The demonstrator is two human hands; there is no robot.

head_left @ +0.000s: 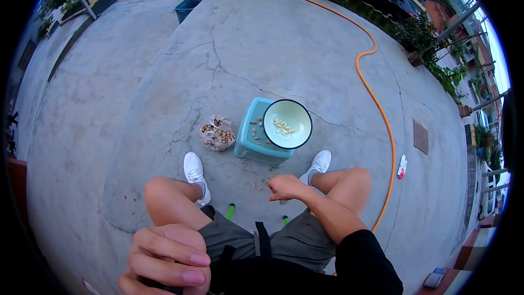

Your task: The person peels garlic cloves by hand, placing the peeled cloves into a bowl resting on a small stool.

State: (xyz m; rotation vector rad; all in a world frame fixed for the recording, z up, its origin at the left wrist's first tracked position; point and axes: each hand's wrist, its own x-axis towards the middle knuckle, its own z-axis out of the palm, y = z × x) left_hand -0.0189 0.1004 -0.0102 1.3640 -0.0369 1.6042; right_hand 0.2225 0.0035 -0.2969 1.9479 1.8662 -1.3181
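Looking down on a broad stretch of cracked concrete ground. Along the right, an orange hose in one long, loose curve. Ahead of two bent legs in grey shorts, a teal plastic stool set on the concrete. Over the right part of its top, a white bowl with a dark rim. Just left of the stool, on the ground, a clear plastic bag well filled with brown nut-like pieces. Nearer, white sneakers, one to each side of the stool.

Low at the left and close to the lens, the left hand, fingers curled, well apart from bag and bowl. Cannot tell how tightly closed or what, if anything, is held. From a black sleeve, the right hand, fingers bent, on the near side of the stool. Cannot tell whether pinching anything; bowl beyond the knuckles, bag farther off to the left.

On the stool top, left of the bowl, a few loose brown nut-like pieces. Inside the bowl, well beyond both grips, pale kernels in a small cluster. Beside the right hand, on the concrete, small shell-like fragments.
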